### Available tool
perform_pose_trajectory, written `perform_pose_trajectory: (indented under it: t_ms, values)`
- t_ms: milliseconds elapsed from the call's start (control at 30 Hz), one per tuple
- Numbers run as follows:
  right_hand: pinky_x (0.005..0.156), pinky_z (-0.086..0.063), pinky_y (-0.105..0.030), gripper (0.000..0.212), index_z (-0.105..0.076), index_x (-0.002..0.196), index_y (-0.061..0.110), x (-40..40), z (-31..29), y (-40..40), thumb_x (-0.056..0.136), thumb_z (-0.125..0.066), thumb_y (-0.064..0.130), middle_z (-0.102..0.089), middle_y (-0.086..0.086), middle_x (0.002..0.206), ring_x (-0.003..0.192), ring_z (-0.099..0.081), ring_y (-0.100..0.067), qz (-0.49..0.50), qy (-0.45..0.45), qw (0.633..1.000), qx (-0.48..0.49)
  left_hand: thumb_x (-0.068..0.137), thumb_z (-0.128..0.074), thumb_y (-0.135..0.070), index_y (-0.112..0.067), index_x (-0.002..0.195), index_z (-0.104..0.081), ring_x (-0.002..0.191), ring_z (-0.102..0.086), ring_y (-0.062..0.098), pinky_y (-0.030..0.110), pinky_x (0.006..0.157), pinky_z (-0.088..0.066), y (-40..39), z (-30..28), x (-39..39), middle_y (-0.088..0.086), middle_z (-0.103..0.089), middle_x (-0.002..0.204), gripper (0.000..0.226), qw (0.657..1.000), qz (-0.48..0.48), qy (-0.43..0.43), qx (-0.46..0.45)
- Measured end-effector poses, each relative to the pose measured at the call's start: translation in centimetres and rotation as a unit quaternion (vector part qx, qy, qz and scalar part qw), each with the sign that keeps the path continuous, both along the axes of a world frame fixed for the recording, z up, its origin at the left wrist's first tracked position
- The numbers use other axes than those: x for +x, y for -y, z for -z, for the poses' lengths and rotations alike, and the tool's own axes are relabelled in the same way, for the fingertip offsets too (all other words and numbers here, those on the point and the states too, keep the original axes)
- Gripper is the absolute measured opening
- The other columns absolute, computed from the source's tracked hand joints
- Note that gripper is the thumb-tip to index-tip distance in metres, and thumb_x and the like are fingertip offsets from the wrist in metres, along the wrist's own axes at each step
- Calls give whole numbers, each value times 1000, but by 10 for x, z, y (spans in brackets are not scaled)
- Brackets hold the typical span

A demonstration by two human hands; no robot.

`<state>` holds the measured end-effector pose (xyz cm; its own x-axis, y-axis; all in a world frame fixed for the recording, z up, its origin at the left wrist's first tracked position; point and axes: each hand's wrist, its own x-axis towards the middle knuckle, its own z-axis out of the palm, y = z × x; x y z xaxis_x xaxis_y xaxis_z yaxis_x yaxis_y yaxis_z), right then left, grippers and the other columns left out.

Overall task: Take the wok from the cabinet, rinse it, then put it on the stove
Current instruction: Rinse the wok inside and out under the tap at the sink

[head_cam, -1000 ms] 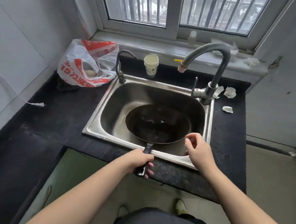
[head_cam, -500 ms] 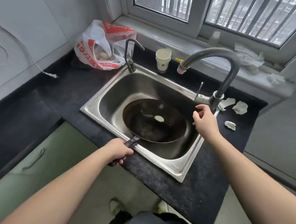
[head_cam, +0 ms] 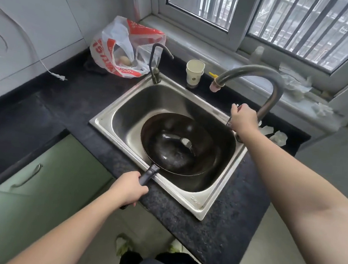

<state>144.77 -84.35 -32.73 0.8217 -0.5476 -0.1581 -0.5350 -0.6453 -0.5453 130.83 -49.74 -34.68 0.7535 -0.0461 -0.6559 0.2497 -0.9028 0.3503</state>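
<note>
A dark round wok (head_cam: pixel 180 145) lies inside the steel sink (head_cam: pixel 115 112), its black handle sticking out over the front rim. My left hand (head_cam: pixel 128 188) is closed around that handle. My right hand (head_cam: pixel 243 118) is wrapped on the thin lever at the base of the tall curved grey faucet (head_cam: pixel 274 86). The faucet's spout with a pink tip hangs above the sink's back. No water stream is visible.
A red-and-white plastic bag (head_cam: pixel 123 51) sits at the back left of the black counter (head_cam: pixel 69 95). A paper cup (head_cam: pixel 194 71) and a small thin tap (head_cam: pixel 156 65) stand behind the sink. Crumpled tissues (head_cam: pixel 277 137) lie right of the faucet. Green cabinet doors (head_cam: pixel 41 182) are below.
My right hand rose from the sink's front rim to the faucet lever and closed on it. The left hand kept hold of the wok handle. The view shifted left.
</note>
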Motion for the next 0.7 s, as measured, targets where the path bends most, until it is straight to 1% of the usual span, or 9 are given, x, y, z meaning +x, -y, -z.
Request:
perform_pose_trajectory:
  t_ms: [100,200,267,400,500,567,633,667,700]
  values:
    - [70,-38,-36,42,-56,107,8,5,1,1,102,-35,43,-59,-10,91,85,-58,-30,-12,-1,999,-30,77,-57,-27,-15,87,-52,39,-64,19,33,42,-49,-14,4,-15,4,-64,67,16,1000,-9,18,5]
    - [68,-35,-34,34,-54,98,10,5,3,2,102,-37,39,-55,-8,85,79,-51,-28,-24,13,998,-49,77,-58,-30,-21,86,-53,38,-62,20,39,44,-52,-25,10,-25,5,-65,69,13,999,-25,31,-14]
    - [67,-35,-34,32,-53,93,10,1,5,2,102,-40,38,-54,-7,82,77,-50,-28,-26,44,997,-54,78,-58,-29,-22,84,-53,36,-61,20,40,43,-52,-28,13,-27,4,-64,68,11,998,-29,36,-31]
    - [66,-37,-35,34,-55,97,6,-2,9,2,101,-42,37,-54,-8,82,76,-48,-28,-33,66,995,-61,77,-58,-27,-22,79,-52,37,-62,22,41,43,-52,-30,14,-25,6,-62,65,8,997,-30,33,-58]
    - [65,-37,-35,31,-54,95,7,-1,8,0,100,-43,35,-56,-9,82,75,-50,-28,-31,70,995,-58,77,-59,-26,-23,77,-50,38,-62,22,38,42,-50,-34,15,-24,5,-61,64,9,997,-24,31,-60]
    - [65,-41,-35,30,-54,92,8,-1,9,0,99,-45,36,-60,-9,81,74,-54,-28,-31,75,996,-44,76,-59,-25,-22,76,-50,37,-61,22,35,41,-48,-36,16,-23,4,-59,63,10,997,-23,31,-64]
    - [64,-46,-35,30,-55,92,10,-1,10,1,99,-47,38,-62,-8,80,72,-58,-26,-36,79,996,-29,76,-60,-24,-21,76,-50,37,-61,22,34,41,-48,-37,17,-21,4,-59,62,10,997,-18,29,-67]
    - [62,-47,-34,29,-55,92,11,-1,10,1,99,-47,38,-62,-7,79,68,-58,-22,-41,78,996,-27,76,-60,-24,-21,76,-49,37,-61,22,34,41,-47,-37,18,-20,4,-58,61,11,997,-16,27,-70]
    - [57,-44,-30,29,-55,93,11,-1,9,1,99,-47,38,-61,-6,79,64,-57,-18,-47,74,996,-29,77,-60,-23,-20,76,-49,37,-61,21,33,41,-47,-37,18,-19,3,-58,61,11,997,-16,24,-72]
